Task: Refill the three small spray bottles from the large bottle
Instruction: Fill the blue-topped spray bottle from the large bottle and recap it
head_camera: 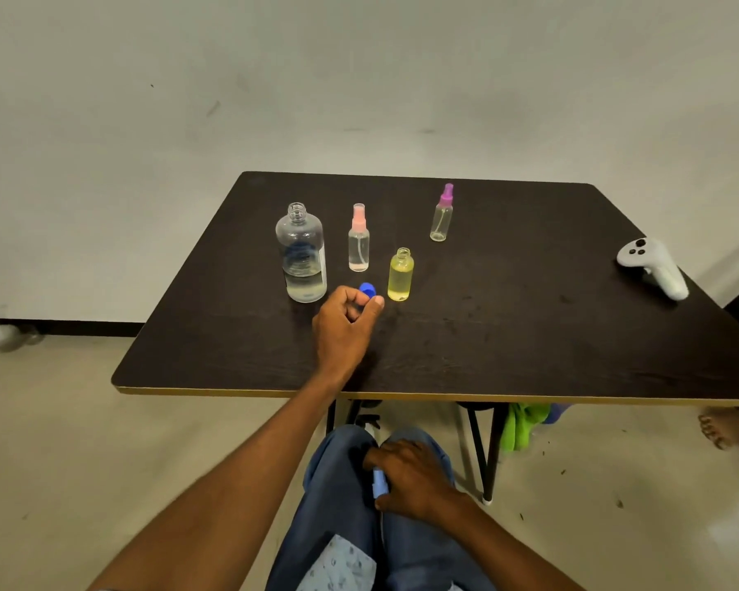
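The large clear bottle (pixel 301 253) stands uncapped on the dark table (pixel 508 334), about a third full. To its right stand a pink-topped spray bottle (pixel 358 241) and a yellow small bottle (pixel 400 276) with no top, filled with liquid. Farther back is a purple-topped spray bottle (pixel 442 215), nearly empty. My left hand (pixel 346 324) pinches a blue cap (pixel 368 289) on the table between the large bottle and the yellow one. Down on my lap, my right hand (pixel 410 475) holds a light blue spray head (pixel 379 484).
A white game controller (pixel 653 266) lies at the table's right edge. Under the table hangs a green cloth (pixel 519 424) beside black table legs. Another person's bare foot (pixel 717 428) shows on the floor at the right.
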